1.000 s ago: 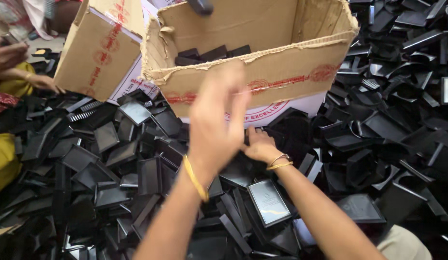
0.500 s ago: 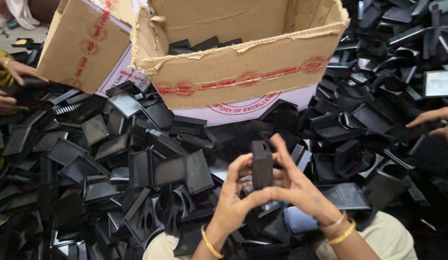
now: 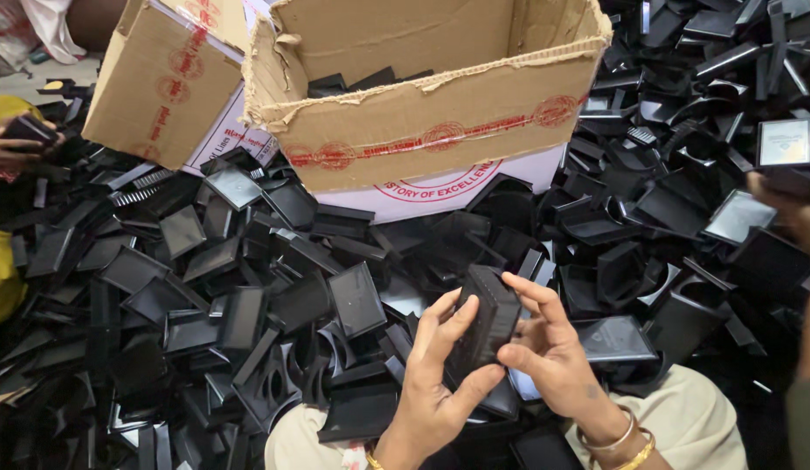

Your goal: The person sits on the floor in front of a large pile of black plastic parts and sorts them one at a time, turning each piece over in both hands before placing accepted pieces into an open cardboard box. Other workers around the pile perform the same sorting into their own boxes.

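Gripping a black case (image 3: 485, 324) between both hands: left hand (image 3: 435, 383) fingers clamped on its near side, right hand (image 3: 553, 348) fingers curled on its far edge (above the lap). Beyond, lying heaped, black parts (image 3: 248, 287); farther, standing open, a cardboard box (image 3: 422, 122).

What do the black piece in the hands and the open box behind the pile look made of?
Black piece, between left hand and right hand: likely moulded plastic, matte with a dull sheen. Open box: brown corrugated cardboard, its rim torn and frayed.
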`<act>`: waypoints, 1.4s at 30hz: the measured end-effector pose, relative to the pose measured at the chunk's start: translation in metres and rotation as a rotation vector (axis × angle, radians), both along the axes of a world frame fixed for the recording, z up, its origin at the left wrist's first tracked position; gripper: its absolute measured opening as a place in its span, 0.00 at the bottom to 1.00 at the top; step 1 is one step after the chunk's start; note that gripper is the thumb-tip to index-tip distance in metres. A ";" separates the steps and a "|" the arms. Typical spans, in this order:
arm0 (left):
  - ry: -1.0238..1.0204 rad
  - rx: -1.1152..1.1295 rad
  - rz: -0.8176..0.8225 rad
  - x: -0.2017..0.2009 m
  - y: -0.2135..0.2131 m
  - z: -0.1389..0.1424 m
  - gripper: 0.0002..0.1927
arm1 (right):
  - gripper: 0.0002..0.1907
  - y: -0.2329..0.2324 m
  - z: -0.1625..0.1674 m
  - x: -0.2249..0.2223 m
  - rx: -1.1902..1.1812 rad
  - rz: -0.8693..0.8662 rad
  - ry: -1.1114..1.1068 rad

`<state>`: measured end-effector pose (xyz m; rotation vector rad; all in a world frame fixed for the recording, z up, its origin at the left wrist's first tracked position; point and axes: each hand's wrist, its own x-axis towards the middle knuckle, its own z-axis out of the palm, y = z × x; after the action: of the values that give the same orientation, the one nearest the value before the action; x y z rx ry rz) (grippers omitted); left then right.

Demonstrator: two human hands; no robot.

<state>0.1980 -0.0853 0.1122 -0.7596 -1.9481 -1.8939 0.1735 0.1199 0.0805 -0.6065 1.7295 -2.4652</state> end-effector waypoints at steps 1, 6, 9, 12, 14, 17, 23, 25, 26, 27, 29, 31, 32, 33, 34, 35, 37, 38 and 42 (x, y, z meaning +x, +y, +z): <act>0.008 0.009 -0.005 0.001 0.001 0.001 0.35 | 0.45 0.004 -0.003 0.001 0.012 0.009 0.007; 0.197 0.030 0.074 0.010 0.005 0.003 0.35 | 0.47 0.014 -0.008 0.013 0.071 -0.022 0.198; 0.245 0.020 0.077 0.011 0.002 0.002 0.35 | 0.44 0.016 0.002 0.010 0.064 0.062 0.376; 0.159 0.059 -0.076 0.006 -0.006 0.002 0.35 | 0.43 0.017 0.014 0.007 0.021 0.169 0.364; 0.126 0.050 -0.102 0.004 -0.010 0.002 0.35 | 0.44 0.015 0.020 0.007 -0.005 0.198 0.329; 0.146 0.036 -0.112 0.002 -0.012 0.002 0.34 | 0.44 0.010 0.024 0.010 -0.001 0.192 0.317; 0.240 0.036 -0.003 -0.001 -0.012 0.002 0.35 | 0.44 0.007 0.033 0.009 0.125 0.155 0.393; 0.177 0.048 -0.116 -0.005 -0.017 0.003 0.35 | 0.44 0.006 0.033 0.008 0.164 0.193 0.458; 0.145 0.053 -0.169 -0.007 -0.020 0.005 0.34 | 0.44 0.006 0.032 0.007 0.135 0.169 0.417; 0.132 0.027 -0.144 -0.008 -0.022 0.006 0.34 | 0.43 0.002 0.029 0.009 0.103 0.142 0.374; 0.105 -0.027 -0.102 -0.009 -0.023 0.009 0.35 | 0.45 -0.004 0.021 0.012 0.029 0.047 0.239; 0.163 -0.164 -0.013 -0.009 -0.021 0.012 0.34 | 0.50 -0.011 0.012 0.012 -0.055 -0.086 0.061; 0.193 -0.231 0.033 -0.009 -0.018 0.013 0.34 | 0.47 -0.014 0.009 0.011 -0.147 -0.084 -0.018; 0.239 -0.245 0.066 -0.009 -0.015 0.015 0.36 | 0.45 -0.017 0.007 0.009 -0.239 -0.081 -0.098; 0.283 -0.257 0.101 -0.009 -0.012 0.016 0.38 | 0.43 -0.018 0.006 0.007 -0.330 -0.075 -0.180; 0.325 -0.271 0.135 -0.010 -0.009 0.017 0.42 | 0.41 -0.020 0.006 0.005 -0.404 -0.036 -0.228; 0.319 -0.260 0.199 -0.013 -0.006 0.017 0.33 | 0.37 -0.020 0.009 -0.001 -0.551 0.040 -0.321; 0.318 -0.252 0.230 -0.016 -0.006 0.017 0.29 | 0.36 -0.019 0.012 -0.003 -0.439 -0.010 -0.321; 0.102 -0.213 0.191 -0.025 -0.015 0.013 0.19 | 0.26 -0.007 0.023 -0.016 0.161 -0.281 0.045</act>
<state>0.1727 -0.0999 0.1248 -0.6850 -2.0971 -1.5266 0.1580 0.1126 0.1031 -0.4335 2.1376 -2.4643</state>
